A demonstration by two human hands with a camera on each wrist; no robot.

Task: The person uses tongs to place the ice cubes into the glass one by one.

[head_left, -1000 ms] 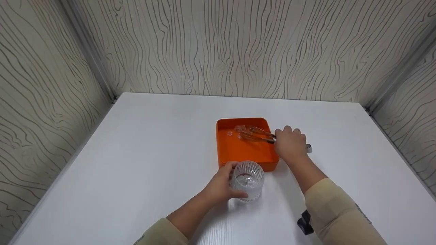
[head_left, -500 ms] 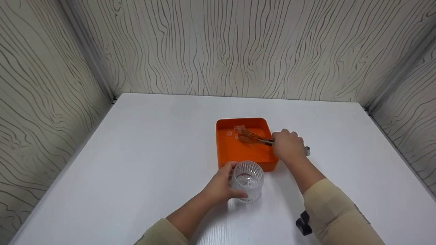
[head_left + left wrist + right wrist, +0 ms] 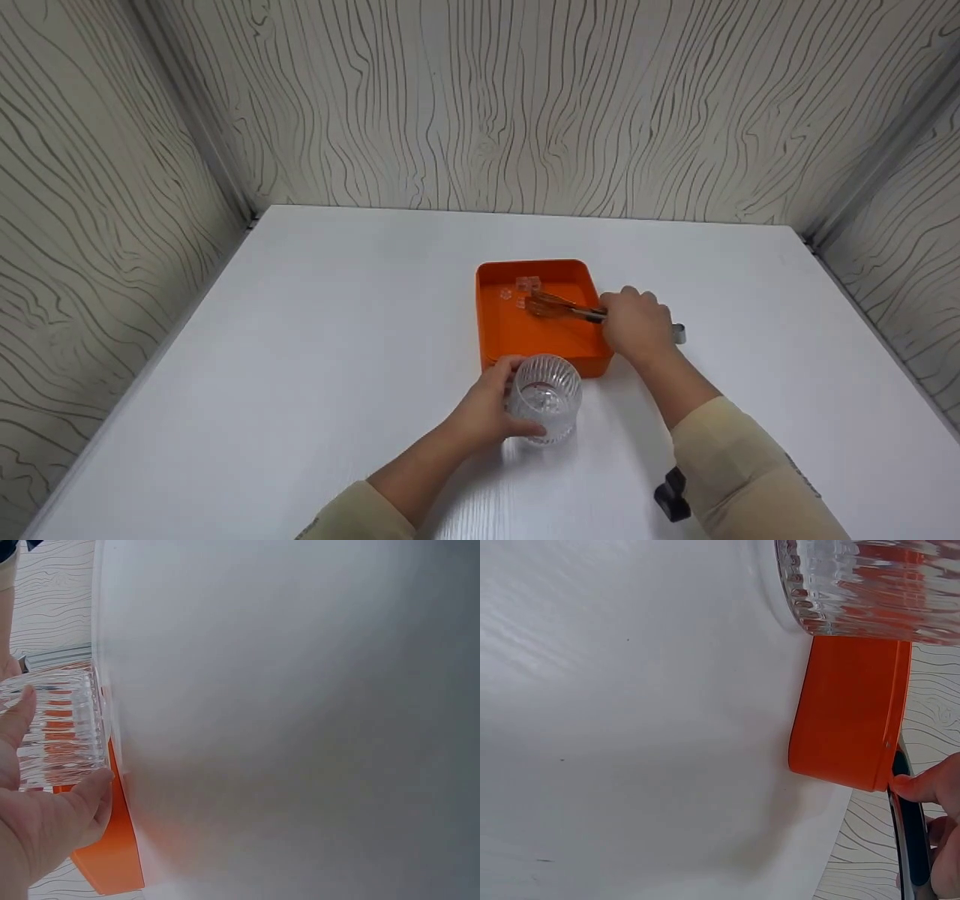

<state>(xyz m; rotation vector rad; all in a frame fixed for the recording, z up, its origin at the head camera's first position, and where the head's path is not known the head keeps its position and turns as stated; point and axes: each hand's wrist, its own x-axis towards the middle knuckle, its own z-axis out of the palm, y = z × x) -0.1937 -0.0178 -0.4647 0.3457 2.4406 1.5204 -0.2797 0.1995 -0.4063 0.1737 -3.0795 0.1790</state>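
Note:
My left hand (image 3: 484,409) grips a clear ribbed glass (image 3: 551,409) from its left side, at the near edge of an orange tray (image 3: 544,341). In the left wrist view the thumb and fingers lie around the glass (image 3: 64,727). With my right hand (image 3: 639,324) I hold a pair of tongs (image 3: 589,313) over the tray's right rim. Their clear tips are close together inside the tray, beside several clear cubes (image 3: 528,283). Whether anything sits between the tips is too small to tell. The right wrist view shows the tongs' dark handle (image 3: 911,832) under the thumb.
A white table (image 3: 337,330) carries everything, with wood-patterned panels (image 3: 480,105) behind and at the sides. A black object (image 3: 672,495) lies partly hidden by the right sleeve.
The tongs' tips have drawn together and come away from the larger cubes, slightly towards me. My right hand has dropped a little. The left hand and glass have stayed put.

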